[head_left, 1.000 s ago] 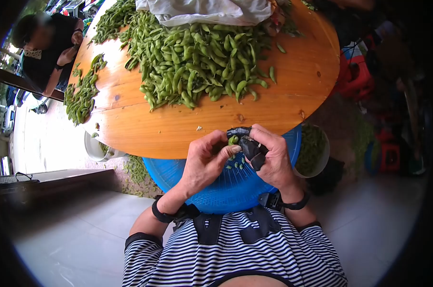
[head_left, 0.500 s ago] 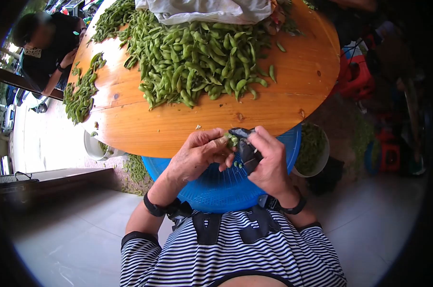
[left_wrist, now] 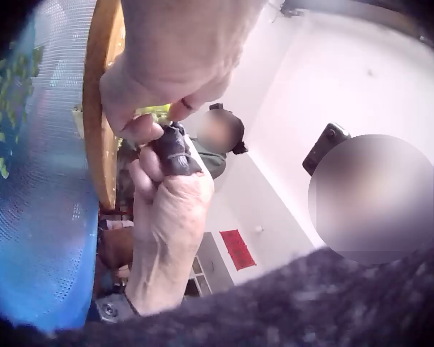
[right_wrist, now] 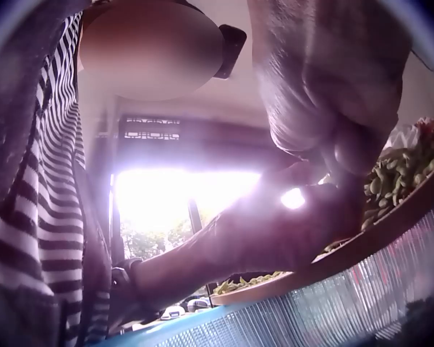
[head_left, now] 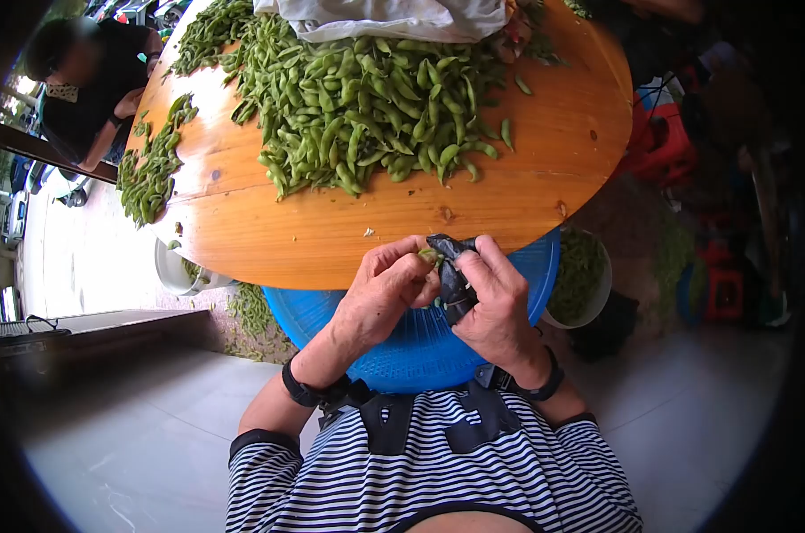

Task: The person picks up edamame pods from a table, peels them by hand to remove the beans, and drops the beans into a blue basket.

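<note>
Low over the blue plastic basket [head_left: 420,360], both hands meet at a green edamame pod [head_left: 430,256]. My left hand [head_left: 386,289] pinches the pod between thumb and fingers. Against its other side my right hand [head_left: 498,300] presses with a thumb and finger wrapped in black covering [head_left: 453,277]; this wrapping also shows in the left wrist view. Curled fingers hide most of the pod. Shelled green beans [left_wrist: 7,101] lie in the basket in the left wrist view.
A big heap of edamame pods [head_left: 367,115] covers much of the wooden table [head_left: 545,191], a white cloth bag [head_left: 389,19] behind it. Buckets [head_left: 602,289] stand either side of the basket. Another person [head_left: 96,89] sits at the far left.
The left hand's fingers have drawn closer round the pod and turned slightly against the right hand. Both hands stay over the basket, and the pod is now more covered.
</note>
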{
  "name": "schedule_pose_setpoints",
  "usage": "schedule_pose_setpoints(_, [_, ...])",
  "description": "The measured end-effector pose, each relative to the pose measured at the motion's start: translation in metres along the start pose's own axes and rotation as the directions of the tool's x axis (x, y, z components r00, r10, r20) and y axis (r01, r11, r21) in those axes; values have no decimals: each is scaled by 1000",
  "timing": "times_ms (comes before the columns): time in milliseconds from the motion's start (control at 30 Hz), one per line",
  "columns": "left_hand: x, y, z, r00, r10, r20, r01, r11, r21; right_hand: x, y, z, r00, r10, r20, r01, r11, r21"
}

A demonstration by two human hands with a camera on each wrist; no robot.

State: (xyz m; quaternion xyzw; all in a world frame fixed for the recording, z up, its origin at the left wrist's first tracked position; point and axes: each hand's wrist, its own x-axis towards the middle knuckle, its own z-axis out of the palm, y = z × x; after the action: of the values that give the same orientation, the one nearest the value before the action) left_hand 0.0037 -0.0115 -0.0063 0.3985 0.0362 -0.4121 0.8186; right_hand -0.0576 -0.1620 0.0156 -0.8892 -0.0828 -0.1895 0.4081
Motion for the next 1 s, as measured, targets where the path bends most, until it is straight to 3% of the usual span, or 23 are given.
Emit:
schedule_pose_setpoints(200, [-1,0,4,1000,14,24,-15,1000,18,4,-1,-5,999,45,13,-45,999,16])
schedule_pose_setpoints(267, [0,-1,4,998,40,48,-34,994,-108,4,-2,-1,1000,1,-1,-1,999,43])
schedule_pose_setpoints(400, [4,-3,-3,997,-7,78,11,999,-42,2,4,-4,1000,16,-14,-16,1000,26])
schedule_pose_setpoints(467, [2,-5,-4,983,48,180,-44,999,-21,4,5,-13,994,102,47,-106,990,88])
schedule_pose_setpoints(600, [2,-3,-2,988,34,152,-38,999,18,4,4,-11,996,84,-23,-80,990,119])
schedule_pose_setpoints(667, [3,-5,-6,979,59,193,-100,972,211,2,8,-11,997,72,-35,-67,989,134])
schedule_pose_setpoints(700, [2,-5,-5,980,58,193,-100,972,212,1,9,-12,997,73,-36,-67,989,135])
schedule_pose_setpoints(767, [-2,-3,-1,986,55,160,-124,879,460,1,12,-14,996,82,26,-85,990,117])
schedule_pose_setpoints(800, [-2,-5,-2,983,73,166,-147,856,496,1,11,-14,996,83,25,-85,989,118])
schedule_pose_setpoints(933, [2,-10,-6,972,127,196,-205,866,457,0,2,-13,998,56,-19,-54,996,65])
schedule_pose_setpoints(1000, [4,-13,-8,975,86,205,-113,986,125,1,2,-15,998,69,-10,-68,995,71])
